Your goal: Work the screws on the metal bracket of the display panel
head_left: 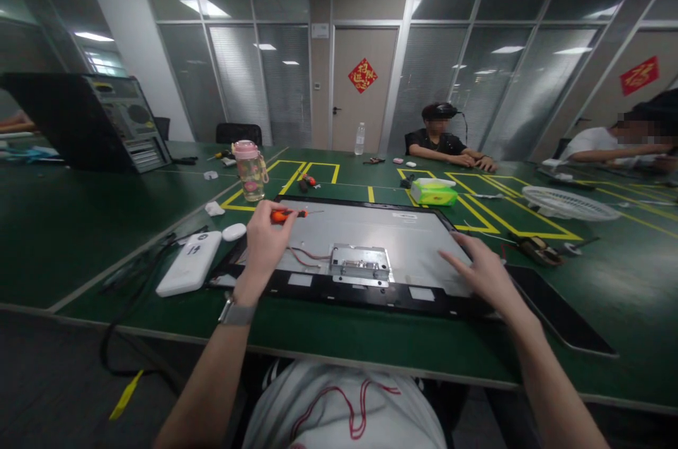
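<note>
A monitor panel [418, 237] lies face down on the green table [79, 237], its grey metal back up, with a small metal bracket [360, 263] and red wires near the front. My left hand [266, 237] is closed round an orange-handled screwdriver [289, 214] over the panel's left part. My right hand [484, 272] rests with fingers spread on the panel's right side, holding nothing.
A white power bank [191, 262] and a white earbud case [234, 231] lie left of the panel. Behind stand a pink-lidded bottle [250, 170], a green tissue box [434, 192], a PC case [90, 121] and a white fan grille [575, 202]. Two other people sit at the far side.
</note>
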`<state>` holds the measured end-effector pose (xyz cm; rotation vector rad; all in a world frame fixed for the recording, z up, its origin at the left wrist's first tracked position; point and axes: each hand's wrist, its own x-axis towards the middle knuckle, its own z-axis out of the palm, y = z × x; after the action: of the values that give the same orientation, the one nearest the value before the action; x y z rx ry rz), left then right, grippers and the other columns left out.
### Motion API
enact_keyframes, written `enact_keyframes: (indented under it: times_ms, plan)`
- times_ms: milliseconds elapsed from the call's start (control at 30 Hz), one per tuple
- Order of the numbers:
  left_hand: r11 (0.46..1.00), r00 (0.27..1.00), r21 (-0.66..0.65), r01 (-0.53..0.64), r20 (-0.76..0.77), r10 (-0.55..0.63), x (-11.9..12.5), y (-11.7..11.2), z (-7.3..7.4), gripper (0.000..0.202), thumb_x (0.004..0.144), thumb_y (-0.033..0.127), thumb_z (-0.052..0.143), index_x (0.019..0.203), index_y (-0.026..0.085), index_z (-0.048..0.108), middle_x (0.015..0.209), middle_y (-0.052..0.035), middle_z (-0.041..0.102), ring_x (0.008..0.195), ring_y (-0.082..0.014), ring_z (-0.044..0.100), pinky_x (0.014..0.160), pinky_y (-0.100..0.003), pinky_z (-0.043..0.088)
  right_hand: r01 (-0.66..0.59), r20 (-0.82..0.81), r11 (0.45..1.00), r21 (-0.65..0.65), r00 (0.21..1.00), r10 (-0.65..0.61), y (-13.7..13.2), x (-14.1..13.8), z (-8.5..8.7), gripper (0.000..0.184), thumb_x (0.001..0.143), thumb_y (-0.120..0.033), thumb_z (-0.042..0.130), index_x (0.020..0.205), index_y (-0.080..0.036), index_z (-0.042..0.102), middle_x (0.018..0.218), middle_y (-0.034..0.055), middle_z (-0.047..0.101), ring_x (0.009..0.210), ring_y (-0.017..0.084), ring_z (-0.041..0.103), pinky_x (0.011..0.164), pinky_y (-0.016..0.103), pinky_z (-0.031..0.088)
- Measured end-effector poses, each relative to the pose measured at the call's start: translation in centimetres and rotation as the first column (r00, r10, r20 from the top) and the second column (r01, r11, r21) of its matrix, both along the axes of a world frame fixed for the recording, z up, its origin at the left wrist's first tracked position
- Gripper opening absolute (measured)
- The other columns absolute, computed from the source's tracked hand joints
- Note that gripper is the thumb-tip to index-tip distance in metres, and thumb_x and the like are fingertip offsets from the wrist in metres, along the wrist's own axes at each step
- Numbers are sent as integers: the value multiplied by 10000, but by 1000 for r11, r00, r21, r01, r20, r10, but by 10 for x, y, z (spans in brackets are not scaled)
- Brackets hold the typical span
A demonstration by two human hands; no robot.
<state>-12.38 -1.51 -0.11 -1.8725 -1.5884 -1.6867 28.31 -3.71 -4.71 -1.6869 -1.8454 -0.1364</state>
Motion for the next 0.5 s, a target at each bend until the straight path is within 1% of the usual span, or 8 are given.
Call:
enact_keyframes:
  times_ms: [33, 67, 133, 167, 233, 333, 400, 500]
  plan:
    - [996, 993, -60, -63, -99, 57, -7, -4, -5, 101, 792, 242, 606, 822, 176, 535, 851, -36, 568, 830, -188, 580, 771, -311, 478, 208, 60, 978, 21, 976, -209, -10, 16, -6, 619, 844, -595, 420, 1227, -124, 544, 1142, 228, 603, 1064, 418, 579, 860, 585, 466]
    - [984, 979, -137, -116, -184, 89, -13, -7, -11, 80, 791, 220, 589, 806, 181, 520, 849, -40, 555, 828, -197, 573, 761, -318, 475, 403, 95, 915, 17, 910, -403, -21, 32, -13, 683, 833, -629, 399, 1228, -91, 545, 1116, 278, 598, 1035, 472, 577, 804, 633, 464]
    - [933, 945, -297, -205, -308, 109, -22, -13, -23, 67, 779, 197, 572, 806, 182, 513, 856, -45, 543, 805, -205, 571, 733, -322, 473, 630, 110, 775, -41, 774, -623, -40, 61, -26, 832, 762, -722, 419, 1241, -52, 541, 1072, 343, 586, 999, 539, 568, 743, 676, 458]
    - [900, 931, -368, -232, -353, 96, -26, -15, -29, 62, 777, 189, 561, 824, 179, 523, 865, -48, 544, 799, -207, 574, 726, -319, 471, 666, 108, 740, -95, 746, -658, -47, 72, -31, 876, 726, -759, 432, 1227, -52, 557, 1034, 352, 595, 982, 552, 572, 730, 689, 455]
    - [841, 909, -474, -260, -414, 48, -29, -19, -37, 149, 770, 149, 532, 915, 174, 555, 938, -62, 550, 816, -204, 585, 725, -307, 469, 640, 101, 751, -160, 768, -633, -55, 88, -36, 877, 670, -787, 473, 1220, -112, 579, 987, 310, 629, 972, 551, 580, 724, 704, 455]
    - [784, 864, -542, -304, -503, -12, -29, -21, -39, 293, 764, 103, 494, 1033, 173, 584, 1015, -87, 543, 877, -212, 591, 749, -298, 465, 633, 80, 745, -210, 771, -632, -56, 100, -34, 897, 628, -802, 486, 1228, -143, 585, 1082, 305, 612, 1029, 547, 562, 782, 706, 445]
    - [773, 833, -540, -334, -552, -26, -25, -22, -33, 319, 774, 95, 471, 1058, 169, 598, 1011, -98, 547, 900, -222, 590, 778, -310, 466, 632, 52, 726, -271, 763, -644, -54, 108, -33, 916, 630, -796, 469, 1263, -140, 563, 1148, 312, 588, 1064, 543, 550, 822, 684, 449]
    - [815, 813, -504, -287, -578, -71, -16, -22, -19, 304, 820, 196, 499, 1100, 156, 612, 1031, -112, 555, 967, -250, 574, 882, -352, 448, 663, 16, 675, -324, 717, -697, -54, 125, -37, 932, 602, -781, 484, 1289, -153, 527, 1169, 297, 585, 1108, 536, 532, 836, 647, 477]
